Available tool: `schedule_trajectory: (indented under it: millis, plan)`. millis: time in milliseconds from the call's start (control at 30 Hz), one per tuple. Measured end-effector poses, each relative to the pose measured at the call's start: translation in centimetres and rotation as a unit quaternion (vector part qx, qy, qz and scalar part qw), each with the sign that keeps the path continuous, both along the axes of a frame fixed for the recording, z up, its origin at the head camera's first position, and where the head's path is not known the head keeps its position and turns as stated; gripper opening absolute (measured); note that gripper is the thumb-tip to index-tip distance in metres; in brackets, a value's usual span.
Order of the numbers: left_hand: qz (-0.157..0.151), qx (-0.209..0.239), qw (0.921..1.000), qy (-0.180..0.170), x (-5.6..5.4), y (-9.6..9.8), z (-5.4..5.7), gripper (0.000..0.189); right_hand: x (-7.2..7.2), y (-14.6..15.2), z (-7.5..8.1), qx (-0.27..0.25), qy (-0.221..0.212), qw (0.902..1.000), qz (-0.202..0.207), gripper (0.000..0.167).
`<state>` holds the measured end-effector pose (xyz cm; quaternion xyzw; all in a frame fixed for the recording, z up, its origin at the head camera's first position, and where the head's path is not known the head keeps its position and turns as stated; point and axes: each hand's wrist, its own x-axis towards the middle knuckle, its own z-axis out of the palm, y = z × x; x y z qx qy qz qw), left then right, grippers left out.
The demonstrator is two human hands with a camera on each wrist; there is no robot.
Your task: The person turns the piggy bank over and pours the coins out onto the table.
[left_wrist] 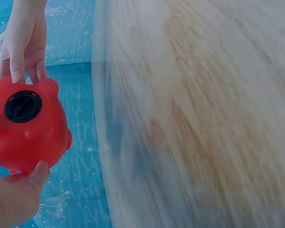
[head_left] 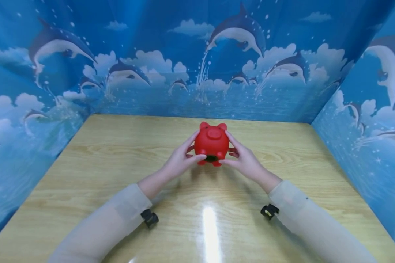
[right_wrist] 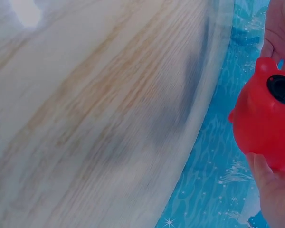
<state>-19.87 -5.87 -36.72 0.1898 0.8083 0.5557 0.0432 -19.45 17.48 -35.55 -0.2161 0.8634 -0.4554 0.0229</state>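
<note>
A red piggy bank (head_left: 212, 140) is held between both hands over the far middle part of the table, its snout turned up toward the head camera. The left hand (head_left: 181, 159) grips its left side, with the thumb low near the underside. Mirroring it, the right hand (head_left: 245, 159) grips the right side with its thumb near a foot. A round black plug (left_wrist: 23, 107) in the belly shows in the left wrist view, and partly in the right wrist view. The bank appears raised, with shadows below it. Some fingers are hidden behind the bank.
A wood-grain table (head_left: 135, 146) spreads under the arms, with a bright light reflection near its front. Blue dolphin-print curtains (head_left: 171, 47) stand along the back and both sides. Each pale sleeve has a small black device (head_left: 149, 218) at the wrist.
</note>
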Motion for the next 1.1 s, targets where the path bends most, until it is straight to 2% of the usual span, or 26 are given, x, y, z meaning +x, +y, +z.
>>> schedule_trajectory:
  millis: [333,700,900,1100]
  plan:
    - [-0.006,-0.009,0.9999,-0.001,-0.05,-0.17,0.07,0.078,-0.1,0.46,-0.11,-0.004,-0.034,0.9994,0.008,0.086]
    - [-0.026,-0.037,0.999,0.001,-0.25,-0.38,-0.18,0.082,-0.28,0.65,-0.25,-0.046,-0.082,0.9953,0.019,0.084]
    - [-0.042,-0.007,0.999,-0.011,-0.46,-0.51,-0.42,0.082,-0.32,0.66,-0.21,-0.047,-0.088,0.9948,0.021,0.08]
    - [-0.027,-0.002,0.9995,-0.016,-0.53,-0.43,-0.56,0.08,-0.4,0.59,-0.17,-0.041,-0.093,0.9948,0.007,0.076]
